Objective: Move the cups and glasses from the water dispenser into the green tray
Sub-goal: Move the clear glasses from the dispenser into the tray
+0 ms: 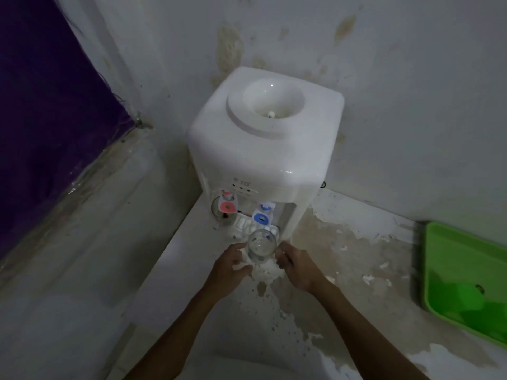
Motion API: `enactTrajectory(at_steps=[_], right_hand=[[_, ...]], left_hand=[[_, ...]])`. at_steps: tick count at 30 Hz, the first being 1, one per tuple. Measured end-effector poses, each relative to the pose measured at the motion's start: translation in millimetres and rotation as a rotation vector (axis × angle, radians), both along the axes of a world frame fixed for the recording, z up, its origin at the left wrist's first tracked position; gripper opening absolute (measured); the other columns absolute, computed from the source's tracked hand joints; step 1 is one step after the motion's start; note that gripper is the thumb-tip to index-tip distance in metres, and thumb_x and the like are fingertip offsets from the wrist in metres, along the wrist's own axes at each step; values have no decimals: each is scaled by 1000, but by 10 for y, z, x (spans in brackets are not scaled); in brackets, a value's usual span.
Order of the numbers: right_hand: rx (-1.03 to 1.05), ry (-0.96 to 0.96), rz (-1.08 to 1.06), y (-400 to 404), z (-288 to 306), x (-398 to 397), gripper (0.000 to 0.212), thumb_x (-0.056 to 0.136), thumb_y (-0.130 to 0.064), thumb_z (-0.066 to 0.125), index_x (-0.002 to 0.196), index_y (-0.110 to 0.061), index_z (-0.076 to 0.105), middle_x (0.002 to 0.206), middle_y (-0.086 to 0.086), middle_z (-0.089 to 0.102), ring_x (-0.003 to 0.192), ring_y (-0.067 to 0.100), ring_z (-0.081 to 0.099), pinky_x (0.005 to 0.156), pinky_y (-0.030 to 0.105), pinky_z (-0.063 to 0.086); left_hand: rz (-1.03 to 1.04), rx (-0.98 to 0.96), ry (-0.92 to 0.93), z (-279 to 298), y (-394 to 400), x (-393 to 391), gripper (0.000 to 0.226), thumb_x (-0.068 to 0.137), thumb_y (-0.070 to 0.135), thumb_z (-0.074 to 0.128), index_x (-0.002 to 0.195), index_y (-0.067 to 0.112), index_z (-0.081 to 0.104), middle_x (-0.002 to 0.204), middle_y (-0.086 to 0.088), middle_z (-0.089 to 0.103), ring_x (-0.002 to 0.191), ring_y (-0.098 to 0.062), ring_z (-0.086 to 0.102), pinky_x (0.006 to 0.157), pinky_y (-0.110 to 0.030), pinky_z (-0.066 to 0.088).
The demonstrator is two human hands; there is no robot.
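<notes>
A clear glass mug [262,246] stands just in front of the white water dispenser [263,138], below its blue tap. My right hand [297,267] grips the mug's handle on its right side. My left hand [231,266] rests against the mug's left side, fingers curled. A second clear glass [220,215] stands under the red tap on the dispenser's left. The green tray [463,281] lies on the counter at the far right, with something green inside it.
The dispenser sits in a corner against stained white walls. The counter [343,256] has peeling, blotchy paint. Its left edge drops off beside my left arm. A purple cloth [49,111] hangs at the left.
</notes>
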State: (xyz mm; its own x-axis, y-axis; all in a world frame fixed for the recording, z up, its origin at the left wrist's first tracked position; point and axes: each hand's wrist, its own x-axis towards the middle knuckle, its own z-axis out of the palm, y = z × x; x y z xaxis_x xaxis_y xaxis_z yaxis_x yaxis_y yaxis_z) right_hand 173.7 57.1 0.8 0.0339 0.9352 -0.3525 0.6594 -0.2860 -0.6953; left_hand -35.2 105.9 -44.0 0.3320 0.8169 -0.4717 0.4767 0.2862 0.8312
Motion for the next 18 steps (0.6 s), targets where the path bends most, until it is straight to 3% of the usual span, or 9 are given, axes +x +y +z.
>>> enactTrajectory(at_steps=[2, 5, 8, 11, 13, 14, 16, 18], right_hand=[[26, 24, 23, -107, 63, 27, 23, 104, -17, 43, 94, -1, 57, 87, 19, 70, 80, 33, 67, 74, 39, 52], [60, 54, 36, -222, 152, 78, 20, 103, -13, 45, 92, -2, 58, 84, 16, 70, 78, 30, 67, 74, 38, 51], [72, 66, 40, -348, 246, 169, 18, 101, -11, 46, 90, -3, 57, 84, 16, 69, 78, 30, 65, 74, 40, 50], [94, 53, 11, -506, 344, 304, 18, 99, -19, 50, 87, -8, 56, 76, 14, 66, 69, 28, 61, 65, 36, 47], [94, 33, -12, -579, 411, 388, 14, 93, -27, 58, 90, -14, 56, 73, 9, 66, 63, 24, 60, 61, 35, 48], [87, 21, -28, -621, 451, 433, 17, 88, -32, 62, 95, -17, 55, 76, 6, 69, 64, 22, 61, 62, 38, 51], [101, -22, -47, -735, 529, 543, 43, 79, -41, 69, 114, -24, 52, 97, 3, 72, 78, 19, 65, 70, 39, 56], [140, -74, -32, -768, 561, 552, 73, 74, -51, 73, 136, -27, 43, 126, 1, 65, 104, 20, 65, 84, 37, 56]], left_hand=[[-36, 17, -19, -1, -61, 72, 66, 76, 18, 83, 132, 31, 50, 120, 4, 59, 111, -15, 59, 81, -18, 49], [-66, 74, -56, -9, -171, 171, 78, 72, 17, 86, 138, 32, 49, 126, 8, 62, 114, -14, 60, 90, -29, 52], [-28, 95, -121, 47, -280, 288, 76, 68, 22, 87, 120, 62, 50, 114, 22, 65, 103, 3, 64, 80, -21, 57], [-3, 89, -161, 100, -369, 460, 66, 57, 37, 88, 108, 66, 57, 107, 10, 72, 92, 1, 69, 69, -19, 58], [17, 64, -200, 102, -423, 577, 65, 51, 38, 90, 105, 62, 63, 104, 6, 74, 91, -5, 72, 70, -26, 60], [27, 44, -221, 115, -458, 645, 66, 49, 37, 92, 105, 58, 66, 104, 5, 75, 93, -10, 73, 73, -33, 62], [24, 34, -249, 139, -564, 811, 69, 45, 38, 96, 109, 46, 70, 107, 0, 74, 98, -23, 72, 79, -48, 62], [2, 52, -249, 123, -612, 886, 73, 49, 40, 96, 115, 43, 68, 110, 4, 75, 101, -20, 72, 82, -43, 62]])
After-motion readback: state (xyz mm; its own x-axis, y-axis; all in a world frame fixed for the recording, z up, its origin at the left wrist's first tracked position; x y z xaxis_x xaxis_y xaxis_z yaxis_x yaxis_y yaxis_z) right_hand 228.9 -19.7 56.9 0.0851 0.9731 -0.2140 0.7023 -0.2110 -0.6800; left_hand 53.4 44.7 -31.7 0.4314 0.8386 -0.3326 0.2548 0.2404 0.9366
